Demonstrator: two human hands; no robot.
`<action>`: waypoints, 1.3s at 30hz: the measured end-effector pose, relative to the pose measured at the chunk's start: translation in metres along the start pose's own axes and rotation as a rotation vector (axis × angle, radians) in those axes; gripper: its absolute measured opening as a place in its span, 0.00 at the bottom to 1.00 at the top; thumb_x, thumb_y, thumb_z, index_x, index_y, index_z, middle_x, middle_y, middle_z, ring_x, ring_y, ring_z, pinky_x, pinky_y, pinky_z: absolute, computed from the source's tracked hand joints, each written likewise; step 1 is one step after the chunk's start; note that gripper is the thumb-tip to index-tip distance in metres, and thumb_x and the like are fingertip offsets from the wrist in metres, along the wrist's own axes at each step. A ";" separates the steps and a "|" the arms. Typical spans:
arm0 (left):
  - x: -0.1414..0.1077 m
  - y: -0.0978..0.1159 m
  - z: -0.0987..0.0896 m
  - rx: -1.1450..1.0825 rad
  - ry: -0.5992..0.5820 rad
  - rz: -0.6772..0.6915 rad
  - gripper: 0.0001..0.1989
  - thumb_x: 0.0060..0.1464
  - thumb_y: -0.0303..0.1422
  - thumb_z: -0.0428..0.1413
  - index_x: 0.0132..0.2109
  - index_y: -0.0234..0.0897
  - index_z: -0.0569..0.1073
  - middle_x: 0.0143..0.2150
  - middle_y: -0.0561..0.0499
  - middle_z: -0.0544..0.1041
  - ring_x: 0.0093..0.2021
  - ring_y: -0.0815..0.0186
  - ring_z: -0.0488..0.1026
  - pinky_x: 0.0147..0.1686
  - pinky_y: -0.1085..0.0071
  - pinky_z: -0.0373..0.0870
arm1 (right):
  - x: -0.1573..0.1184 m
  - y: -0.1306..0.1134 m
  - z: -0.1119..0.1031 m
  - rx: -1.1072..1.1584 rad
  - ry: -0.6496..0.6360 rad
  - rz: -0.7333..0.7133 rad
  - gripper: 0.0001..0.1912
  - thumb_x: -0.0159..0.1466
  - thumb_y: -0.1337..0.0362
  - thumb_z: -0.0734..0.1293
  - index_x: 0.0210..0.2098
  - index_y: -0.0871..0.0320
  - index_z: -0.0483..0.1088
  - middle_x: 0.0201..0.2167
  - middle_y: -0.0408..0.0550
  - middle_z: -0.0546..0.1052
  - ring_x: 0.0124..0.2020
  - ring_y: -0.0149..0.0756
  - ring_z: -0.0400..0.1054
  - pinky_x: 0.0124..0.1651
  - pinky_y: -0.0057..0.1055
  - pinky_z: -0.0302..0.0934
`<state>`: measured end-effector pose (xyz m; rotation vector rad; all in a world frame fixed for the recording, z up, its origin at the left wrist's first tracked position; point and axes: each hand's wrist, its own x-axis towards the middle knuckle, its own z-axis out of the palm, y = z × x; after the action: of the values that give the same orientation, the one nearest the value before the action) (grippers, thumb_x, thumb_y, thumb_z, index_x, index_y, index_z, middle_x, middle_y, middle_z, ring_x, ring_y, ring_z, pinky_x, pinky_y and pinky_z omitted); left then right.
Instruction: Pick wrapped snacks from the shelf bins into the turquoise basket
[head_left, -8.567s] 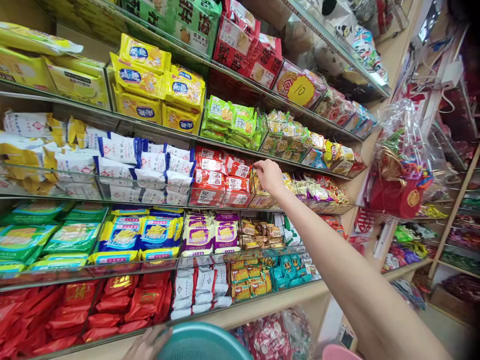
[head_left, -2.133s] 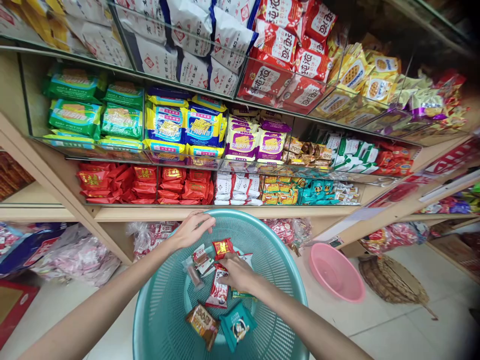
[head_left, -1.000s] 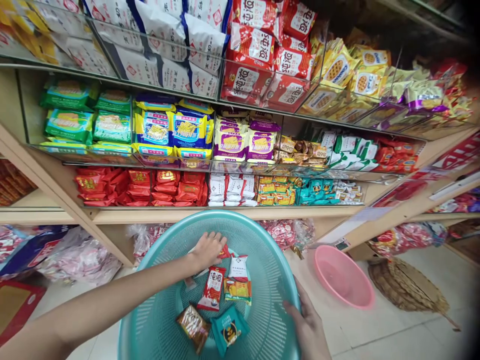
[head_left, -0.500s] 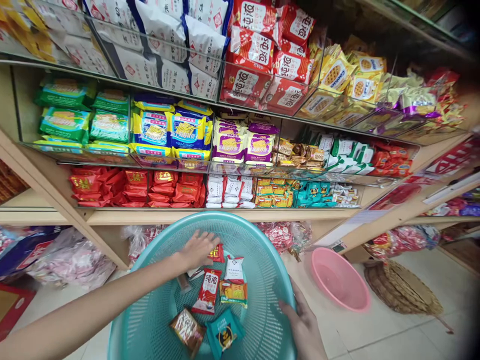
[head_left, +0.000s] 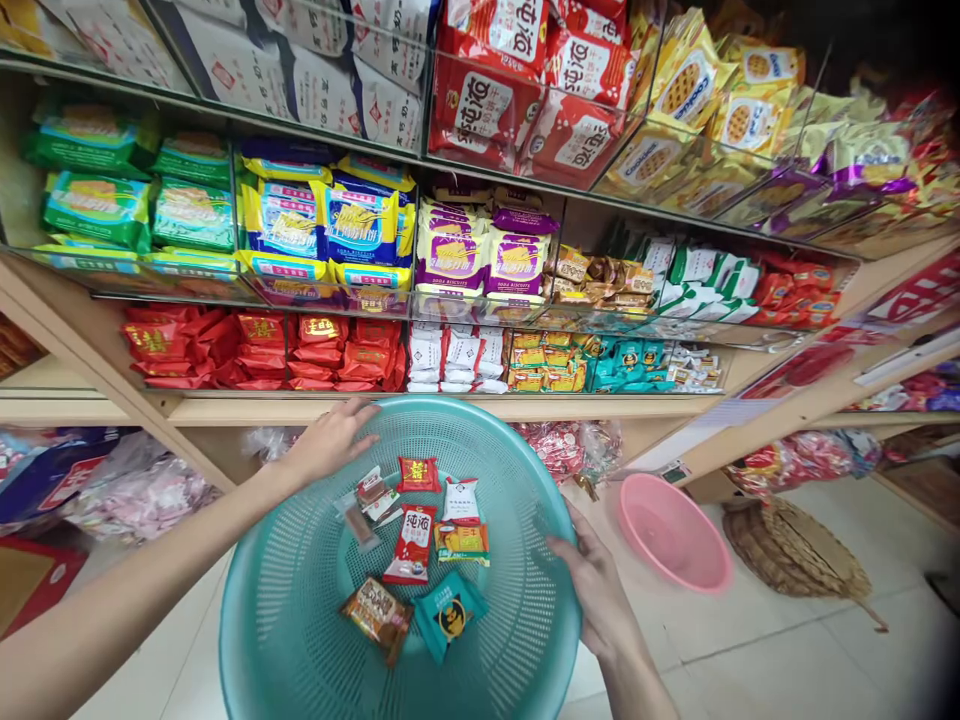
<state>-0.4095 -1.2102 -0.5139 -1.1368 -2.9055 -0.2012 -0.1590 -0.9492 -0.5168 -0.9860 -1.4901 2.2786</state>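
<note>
A teal perforated basket (head_left: pixel 300 640) holds several wrapped snacks. Among them are a red and white packet (head_left: pixel 411 543), a small red packet (head_left: pixel 418 474), an orange packet (head_left: pixel 461 543), a teal packet (head_left: pixel 450 615) and a brown packet (head_left: pixel 377 612). My left hand (head_left: pixel 331 440) is at the basket's upper left rim, fingers apart and reaching just over the edge, with nothing in it. On the right side, my right hand (head_left: pixel 592 580) grips the rim, thumb inside and the other fingers outside.
Behind the basket rise shelves (head_left: pixel 450 408) of packaged biscuits in clear bins. A pink basin (head_left: pixel 675 530) and a woven basket (head_left: pixel 795 550) stand on the tiled floor at the right. Bagged goods (head_left: pixel 142 490) lie under the shelf at the left.
My left hand has moved from above the snacks to the basket's upper left rim, uncovering the small red packet and other pieces. My right hand still holds the rim. The view has shifted slightly.
</note>
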 end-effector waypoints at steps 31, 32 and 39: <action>0.002 0.009 -0.001 0.292 0.083 0.047 0.29 0.58 0.40 0.46 0.64 0.33 0.56 0.58 0.33 0.62 0.54 0.48 0.61 0.48 0.54 0.63 | 0.000 0.008 0.083 -1.677 -0.753 -0.450 0.12 0.60 0.71 0.60 0.41 0.59 0.72 0.42 0.53 0.76 0.45 0.44 0.69 0.44 0.36 0.64; 0.002 0.008 -0.001 0.283 0.075 0.049 0.29 0.58 0.40 0.46 0.64 0.33 0.56 0.58 0.33 0.62 0.54 0.47 0.60 0.48 0.54 0.63 | -0.002 0.011 0.088 -1.767 -0.784 -0.398 0.12 0.60 0.70 0.61 0.41 0.60 0.71 0.43 0.55 0.76 0.45 0.46 0.70 0.43 0.36 0.64; 0.000 0.010 -0.002 0.238 0.050 0.034 0.29 0.57 0.39 0.47 0.64 0.34 0.56 0.60 0.33 0.60 0.56 0.47 0.59 0.50 0.53 0.60 | -0.029 0.031 0.122 -1.932 -0.902 -0.506 0.15 0.58 0.65 0.66 0.45 0.62 0.71 0.43 0.58 0.76 0.44 0.49 0.71 0.42 0.39 0.67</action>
<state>-0.4033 -1.2030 -0.5113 -1.1219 -2.7706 0.1126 -0.2120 -1.0656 -0.5017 0.5203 -3.5735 0.2055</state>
